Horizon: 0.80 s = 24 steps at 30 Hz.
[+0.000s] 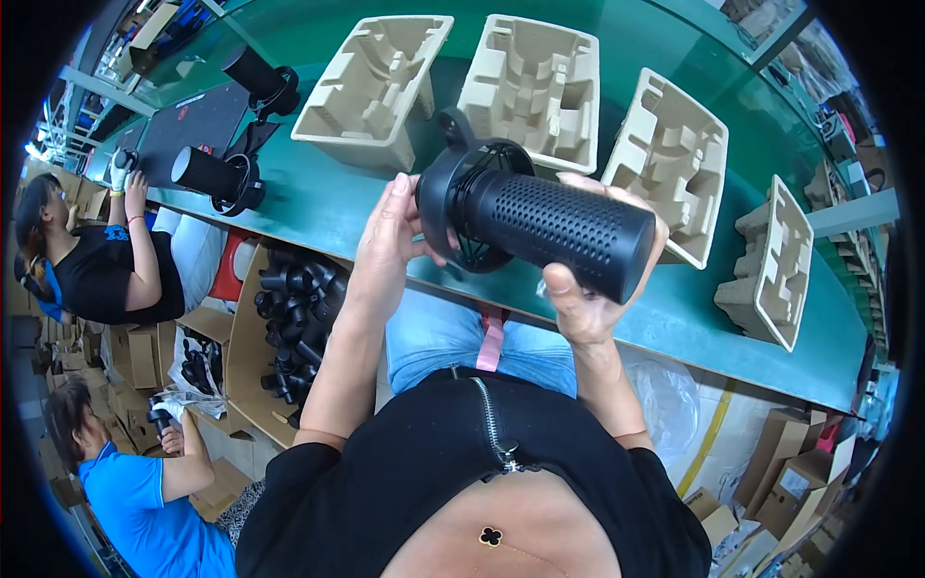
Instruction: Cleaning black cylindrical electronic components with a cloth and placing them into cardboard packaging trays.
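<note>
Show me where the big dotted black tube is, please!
In the head view, the black tube is right of centre, in the right hand, with tan trays beyond it.

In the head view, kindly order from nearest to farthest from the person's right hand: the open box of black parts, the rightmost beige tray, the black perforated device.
From the right hand:
1. Black perforated device: touching, in its grip.
2. Rightmost beige tray: to the right, on the table.
3. Open box of black parts: to the left, below table level.
</note>
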{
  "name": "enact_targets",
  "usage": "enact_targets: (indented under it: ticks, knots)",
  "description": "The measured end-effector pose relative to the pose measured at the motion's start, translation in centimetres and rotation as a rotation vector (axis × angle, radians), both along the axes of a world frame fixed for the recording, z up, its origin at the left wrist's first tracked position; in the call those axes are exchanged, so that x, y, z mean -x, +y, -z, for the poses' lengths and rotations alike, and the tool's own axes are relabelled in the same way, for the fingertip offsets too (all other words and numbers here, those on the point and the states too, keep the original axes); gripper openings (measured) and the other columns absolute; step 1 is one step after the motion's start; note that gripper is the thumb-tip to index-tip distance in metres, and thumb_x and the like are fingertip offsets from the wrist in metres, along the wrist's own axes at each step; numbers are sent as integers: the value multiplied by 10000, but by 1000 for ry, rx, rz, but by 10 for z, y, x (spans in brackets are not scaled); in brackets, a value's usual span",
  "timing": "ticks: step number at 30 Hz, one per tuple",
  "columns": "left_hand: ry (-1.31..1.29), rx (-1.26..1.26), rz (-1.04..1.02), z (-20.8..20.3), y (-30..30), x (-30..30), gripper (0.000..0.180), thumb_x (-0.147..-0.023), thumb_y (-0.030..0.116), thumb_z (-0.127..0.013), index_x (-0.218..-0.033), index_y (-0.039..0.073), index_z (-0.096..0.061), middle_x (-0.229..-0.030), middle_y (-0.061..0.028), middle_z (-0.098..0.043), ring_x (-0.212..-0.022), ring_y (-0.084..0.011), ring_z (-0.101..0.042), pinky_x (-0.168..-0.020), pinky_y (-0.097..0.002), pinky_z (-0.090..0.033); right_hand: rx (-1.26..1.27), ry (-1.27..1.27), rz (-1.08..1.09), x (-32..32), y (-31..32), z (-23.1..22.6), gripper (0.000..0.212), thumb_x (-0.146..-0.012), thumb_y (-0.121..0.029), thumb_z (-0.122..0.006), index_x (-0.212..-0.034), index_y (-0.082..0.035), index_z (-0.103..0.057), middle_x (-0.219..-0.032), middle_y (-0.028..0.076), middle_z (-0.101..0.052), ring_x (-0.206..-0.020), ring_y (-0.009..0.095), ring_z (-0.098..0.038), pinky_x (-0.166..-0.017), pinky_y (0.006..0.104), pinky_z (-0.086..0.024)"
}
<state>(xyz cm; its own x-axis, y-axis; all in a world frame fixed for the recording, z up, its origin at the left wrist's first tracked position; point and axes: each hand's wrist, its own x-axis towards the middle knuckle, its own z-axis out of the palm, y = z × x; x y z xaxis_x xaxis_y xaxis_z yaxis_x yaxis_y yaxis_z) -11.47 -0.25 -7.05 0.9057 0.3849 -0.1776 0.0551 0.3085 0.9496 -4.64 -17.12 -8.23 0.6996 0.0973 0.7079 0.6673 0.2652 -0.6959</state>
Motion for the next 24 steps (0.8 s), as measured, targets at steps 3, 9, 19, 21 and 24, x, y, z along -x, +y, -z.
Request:
enact_targets:
  ticks: [3, 9, 19, 21, 24]
  knots:
    - [-8, 29, 43, 1, 0, -1, 492, -1001, 446, -318, -1029, 35, -587, -802, -56, -611, -650, -110, -570, -521, -236, -425, -15, 34, -38, 5, -2, -5, 703, -721, -228, -812, -1176, 36, -346, -1097, 195, -560, -995, 240, -591, -878, 339, -473]
    - [7, 132, 96, 6, -1, 3, 483, -1001, 456, -312, -978, 60, -587, -745, -37, -612, -577, -98, -552, -457, -234, -375, -65, 389, -142, 9, -3, -19, 714, -723, -275, -803, -1214, 16, -373, -1105, 184, -569, -992, 209, -586, -890, 318, -474]
    - [-63, 246, 49, 16, 9, 16, 404, -1001, 399, -351, -1074, 65, -566, -781, -23, -625, -601, -83, -559, -461, -221, -382, -13, 380, -217, 18, -6, -29, 776, -684, -327, -833, -1223, 27, -403, -1112, 165, -554, -993, 216, -571, -874, 322, -472]
    - [-82, 268, 61, 20, 15, 20, 389, -1002, 377, -357, -1099, 59, -559, -804, -25, -629, -615, -83, -564, -469, -219, -394, 178, 252, -164, 18, -13, -27, 733, -666, -230, -844, -1204, 26, -417, -1136, 184, -548, -1009, 225, -583, -874, 315, -483]
    - [-195, 351, 73, 22, 23, 24, 427, -998, 331, -330, -1232, 17, -501, -994, -82, -639, -804, -130, -622, -646, -244, -496, 326, 166, -120, 21, -18, -27, 726, -645, -191, -859, -1192, 24, -433, -1138, 191, -553, -1004, 232, -597, -860, 313, -495]
